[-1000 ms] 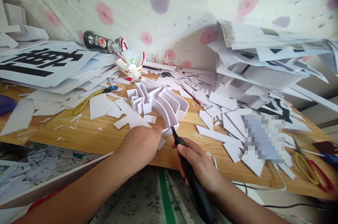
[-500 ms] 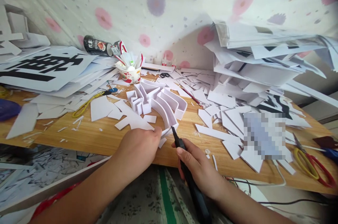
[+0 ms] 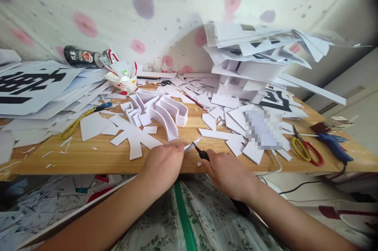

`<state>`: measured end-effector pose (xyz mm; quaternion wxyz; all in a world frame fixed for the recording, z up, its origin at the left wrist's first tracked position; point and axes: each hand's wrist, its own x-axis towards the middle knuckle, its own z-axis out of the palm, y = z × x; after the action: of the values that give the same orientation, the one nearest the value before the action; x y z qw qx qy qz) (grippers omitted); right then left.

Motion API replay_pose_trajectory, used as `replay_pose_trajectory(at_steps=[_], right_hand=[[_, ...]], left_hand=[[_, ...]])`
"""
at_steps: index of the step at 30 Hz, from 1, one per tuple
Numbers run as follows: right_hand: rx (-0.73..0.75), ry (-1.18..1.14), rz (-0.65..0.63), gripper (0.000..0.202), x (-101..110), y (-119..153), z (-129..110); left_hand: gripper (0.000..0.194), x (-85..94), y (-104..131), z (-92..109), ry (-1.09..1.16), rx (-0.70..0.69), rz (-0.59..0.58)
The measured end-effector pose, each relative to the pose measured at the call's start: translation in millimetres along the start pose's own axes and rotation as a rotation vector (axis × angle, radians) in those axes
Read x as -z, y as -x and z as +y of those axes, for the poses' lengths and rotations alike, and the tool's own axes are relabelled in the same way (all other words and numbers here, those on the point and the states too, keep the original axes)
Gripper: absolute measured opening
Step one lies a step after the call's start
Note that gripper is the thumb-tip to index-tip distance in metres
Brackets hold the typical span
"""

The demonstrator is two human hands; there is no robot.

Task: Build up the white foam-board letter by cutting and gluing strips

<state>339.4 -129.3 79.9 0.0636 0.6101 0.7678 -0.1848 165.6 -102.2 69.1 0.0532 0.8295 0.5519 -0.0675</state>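
Observation:
My right hand is closed around a black cutting knife, its narrow tip pointing up and left. The tip meets a thin white board strip at the table's front. My left hand pinches the strip's other end, most of which its fingers hide. Just behind the hands stands a white hollow character, built of upright curved strips. A flat white cut-out with several arms lies to the left of it.
Board scraps cover much of the wooden table. To the right lie scissors and a blue glue gun. A paper bowl and a black can are at the back left; a board stack rises behind right.
My hands have drawn a little away from the hollow character, which now stands apart from them. The knife tip has moved onto a white strip. The view has turned to the right.

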Motion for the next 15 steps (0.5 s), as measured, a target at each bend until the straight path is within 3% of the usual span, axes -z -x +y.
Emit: replay_pose_trajectory(at_steps=[15], right_hand=[[-0.067,-0.053,-0.038,0.038,-2.5,-10.1,-6.7]], left_hand=[[0.029,-8.1,-2.2,-2.2,-0.022,-0.006,0.037]])
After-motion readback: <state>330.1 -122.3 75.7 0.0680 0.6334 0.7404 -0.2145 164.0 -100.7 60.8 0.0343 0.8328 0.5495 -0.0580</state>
